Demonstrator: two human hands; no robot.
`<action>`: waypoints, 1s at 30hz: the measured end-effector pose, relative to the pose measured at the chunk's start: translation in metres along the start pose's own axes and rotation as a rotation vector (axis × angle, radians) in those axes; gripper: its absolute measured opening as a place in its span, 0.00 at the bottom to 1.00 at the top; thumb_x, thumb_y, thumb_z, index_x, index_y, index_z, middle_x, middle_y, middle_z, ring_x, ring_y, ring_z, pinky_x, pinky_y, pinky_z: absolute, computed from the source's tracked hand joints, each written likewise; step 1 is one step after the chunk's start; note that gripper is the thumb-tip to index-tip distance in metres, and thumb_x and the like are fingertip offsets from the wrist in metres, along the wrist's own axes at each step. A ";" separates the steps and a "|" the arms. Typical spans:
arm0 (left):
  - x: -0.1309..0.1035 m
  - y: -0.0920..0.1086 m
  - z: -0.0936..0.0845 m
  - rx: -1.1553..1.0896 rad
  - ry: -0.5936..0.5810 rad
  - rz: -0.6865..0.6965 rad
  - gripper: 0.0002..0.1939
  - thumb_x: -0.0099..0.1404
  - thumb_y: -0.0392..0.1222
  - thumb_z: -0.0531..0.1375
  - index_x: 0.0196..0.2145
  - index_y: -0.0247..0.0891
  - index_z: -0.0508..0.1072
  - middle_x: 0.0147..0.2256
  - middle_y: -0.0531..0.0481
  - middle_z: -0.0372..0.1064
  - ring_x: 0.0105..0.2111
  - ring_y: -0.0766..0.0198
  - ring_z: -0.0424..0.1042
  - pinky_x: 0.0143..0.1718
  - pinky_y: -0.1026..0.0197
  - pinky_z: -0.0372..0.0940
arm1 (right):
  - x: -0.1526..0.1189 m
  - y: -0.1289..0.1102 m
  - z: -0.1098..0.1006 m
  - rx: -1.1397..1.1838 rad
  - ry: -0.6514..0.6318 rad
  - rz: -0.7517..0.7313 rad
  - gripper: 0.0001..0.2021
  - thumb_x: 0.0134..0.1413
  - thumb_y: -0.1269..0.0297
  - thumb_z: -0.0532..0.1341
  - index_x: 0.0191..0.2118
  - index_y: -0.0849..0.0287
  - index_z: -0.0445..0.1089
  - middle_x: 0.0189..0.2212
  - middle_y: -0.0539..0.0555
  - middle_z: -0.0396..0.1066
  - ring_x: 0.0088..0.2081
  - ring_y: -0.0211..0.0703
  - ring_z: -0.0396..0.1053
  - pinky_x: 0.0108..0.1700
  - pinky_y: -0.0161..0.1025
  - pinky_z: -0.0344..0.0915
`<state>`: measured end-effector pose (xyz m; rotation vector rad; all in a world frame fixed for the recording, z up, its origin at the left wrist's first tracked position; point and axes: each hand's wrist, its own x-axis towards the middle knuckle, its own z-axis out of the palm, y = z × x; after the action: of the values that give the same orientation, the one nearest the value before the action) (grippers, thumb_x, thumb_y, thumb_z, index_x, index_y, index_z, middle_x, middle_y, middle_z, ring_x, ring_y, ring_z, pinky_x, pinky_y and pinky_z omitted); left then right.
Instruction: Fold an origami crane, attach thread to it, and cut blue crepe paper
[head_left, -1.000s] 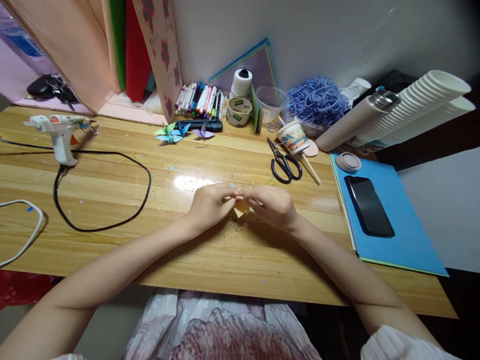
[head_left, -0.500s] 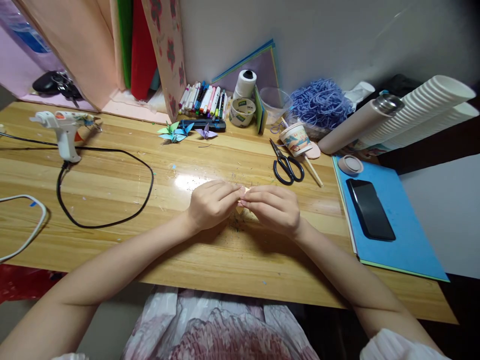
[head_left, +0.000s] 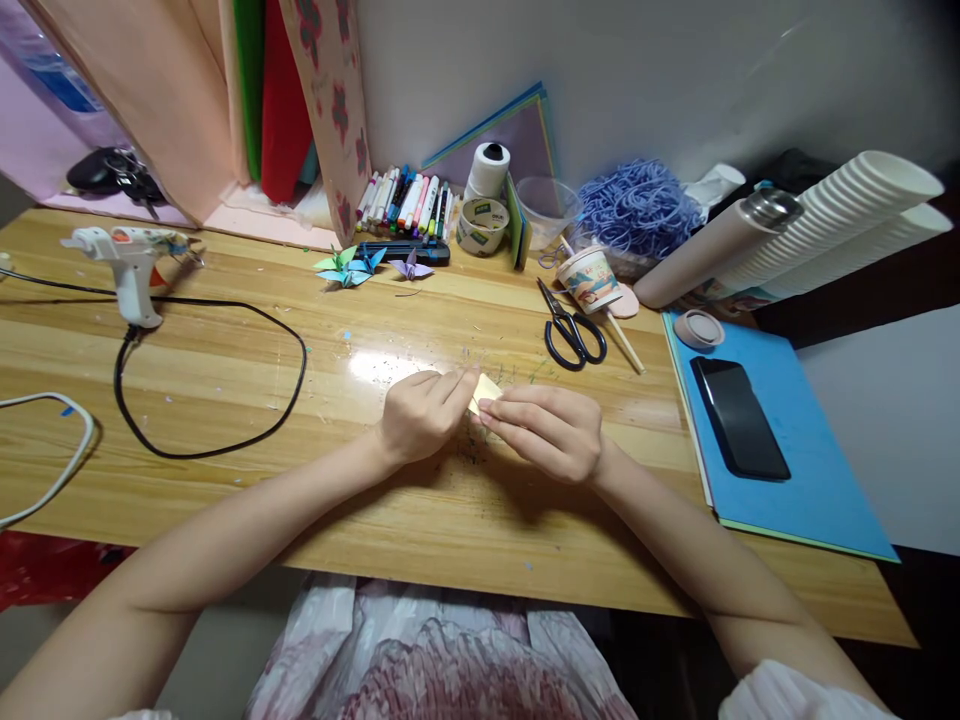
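Observation:
A small folded piece of pale yellow paper (head_left: pixel 487 389) is held between my two hands, just above the middle of the wooden table (head_left: pixel 420 520). My left hand (head_left: pixel 426 412) pinches its left edge, fingers bent and pressed together. From the other side, my right hand (head_left: pixel 549 425) grips it between thumb and fingers, with the fingertips over its lower part. Much of the paper is covered by my fingers. Dark crumbs and scraps are scattered on the wood around it. Several folded paper cranes (head_left: pixel 351 266) in green, blue and purple sit farther back.
Black-handled scissors (head_left: pixel 574 335) and a paper cup with a stick (head_left: pixel 590 280) lie behind my right hand. A glue gun (head_left: pixel 127 275) and its looped cord are at left. At right, a phone (head_left: pixel 739 418) rests on blue sheets (head_left: pixel 817 460). Markers (head_left: pixel 409 203) line the back.
My hands have turned the yellow paper slightly, and more of its top face shows. My left fingers have drawn back a little to the left.

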<state>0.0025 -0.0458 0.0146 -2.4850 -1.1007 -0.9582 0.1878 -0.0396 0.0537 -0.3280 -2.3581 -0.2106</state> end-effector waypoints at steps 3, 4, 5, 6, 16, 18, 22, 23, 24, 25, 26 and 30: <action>0.001 0.000 0.001 -0.014 -0.043 -0.055 0.13 0.64 0.38 0.50 0.39 0.34 0.73 0.32 0.44 0.75 0.26 0.63 0.72 0.27 0.63 0.62 | -0.001 0.001 0.004 0.060 0.022 0.149 0.06 0.54 0.72 0.59 0.35 0.55 0.71 0.32 0.51 0.76 0.35 0.39 0.73 0.36 0.36 0.71; 0.002 0.000 0.002 -0.032 -0.059 -0.096 0.13 0.64 0.39 0.50 0.37 0.34 0.73 0.31 0.45 0.75 0.26 0.63 0.72 0.27 0.63 0.61 | -0.001 0.002 0.005 0.086 0.026 0.233 0.05 0.53 0.71 0.60 0.36 0.56 0.70 0.32 0.52 0.75 0.35 0.40 0.72 0.37 0.37 0.71; 0.003 -0.001 0.002 -0.064 -0.081 -0.145 0.13 0.64 0.39 0.50 0.36 0.35 0.74 0.31 0.46 0.75 0.26 0.63 0.72 0.27 0.63 0.61 | 0.000 0.004 0.006 0.117 0.024 0.332 0.05 0.53 0.69 0.61 0.37 0.57 0.70 0.32 0.53 0.75 0.35 0.40 0.72 0.37 0.38 0.70; 0.004 -0.002 0.002 -0.113 -0.112 -0.198 0.12 0.64 0.39 0.51 0.36 0.36 0.74 0.31 0.46 0.75 0.27 0.63 0.72 0.27 0.63 0.61 | 0.001 0.005 0.007 0.156 0.009 0.439 0.06 0.53 0.68 0.61 0.38 0.59 0.70 0.32 0.54 0.74 0.34 0.40 0.71 0.37 0.38 0.70; 0.017 -0.008 0.001 -0.893 -0.414 -0.597 0.15 0.67 0.47 0.48 0.38 0.36 0.70 0.35 0.48 0.71 0.34 0.63 0.68 0.35 0.62 0.61 | -0.007 0.020 0.024 0.553 -0.067 1.087 0.05 0.53 0.66 0.59 0.34 0.61 0.70 0.29 0.52 0.72 0.29 0.36 0.68 0.29 0.32 0.65; 0.016 -0.011 0.003 -1.024 -0.385 -0.648 0.19 0.68 0.48 0.44 0.36 0.36 0.70 0.35 0.47 0.71 0.34 0.63 0.68 0.36 0.62 0.61 | -0.009 0.023 0.025 0.615 -0.080 1.124 0.05 0.52 0.65 0.59 0.33 0.61 0.70 0.28 0.52 0.71 0.28 0.36 0.68 0.30 0.33 0.65; 0.015 -0.017 0.008 -1.013 -0.319 -0.655 0.16 0.66 0.47 0.50 0.31 0.34 0.73 0.31 0.49 0.71 0.32 0.64 0.68 0.34 0.63 0.61 | -0.007 0.027 0.023 0.764 -0.117 1.172 0.07 0.50 0.63 0.61 0.32 0.62 0.70 0.27 0.52 0.71 0.28 0.36 0.67 0.30 0.33 0.65; 0.014 -0.017 0.009 -0.983 -0.292 -0.657 0.14 0.64 0.45 0.53 0.31 0.35 0.74 0.31 0.49 0.72 0.32 0.64 0.68 0.34 0.64 0.61 | -0.006 0.027 0.023 0.795 -0.117 1.188 0.08 0.49 0.62 0.62 0.32 0.62 0.70 0.27 0.52 0.71 0.27 0.36 0.67 0.30 0.33 0.65; 0.014 -0.018 0.010 -0.959 -0.257 -0.674 0.12 0.62 0.44 0.55 0.31 0.35 0.74 0.31 0.49 0.72 0.32 0.64 0.68 0.34 0.64 0.61 | -0.005 0.027 0.022 0.833 -0.114 1.207 0.08 0.49 0.61 0.62 0.32 0.61 0.70 0.27 0.51 0.70 0.27 0.35 0.67 0.29 0.33 0.65; 0.014 -0.018 0.010 -0.946 -0.224 -0.705 0.11 0.61 0.43 0.56 0.31 0.34 0.75 0.30 0.49 0.73 0.31 0.64 0.69 0.33 0.64 0.61 | -0.004 0.027 0.022 0.883 -0.109 1.231 0.09 0.49 0.60 0.61 0.32 0.61 0.71 0.27 0.51 0.70 0.26 0.35 0.67 0.29 0.33 0.65; 0.014 -0.018 0.011 -0.946 -0.205 -0.739 0.10 0.61 0.43 0.57 0.31 0.34 0.75 0.30 0.48 0.73 0.30 0.64 0.69 0.32 0.65 0.61 | -0.004 0.027 0.023 0.946 -0.105 1.262 0.10 0.49 0.59 0.61 0.31 0.61 0.71 0.26 0.51 0.70 0.26 0.35 0.67 0.29 0.33 0.65; 0.012 -0.018 0.012 -1.030 -0.224 -0.804 0.10 0.59 0.42 0.58 0.30 0.33 0.76 0.29 0.48 0.74 0.28 0.64 0.70 0.29 0.66 0.62 | -0.007 0.030 0.028 1.217 -0.101 1.399 0.13 0.45 0.56 0.64 0.31 0.62 0.70 0.25 0.50 0.70 0.24 0.33 0.67 0.28 0.32 0.64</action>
<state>0.0010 -0.0213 0.0130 -2.9328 -2.2081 -1.8664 0.1833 -0.0059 0.0304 -1.1732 -1.4141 1.7537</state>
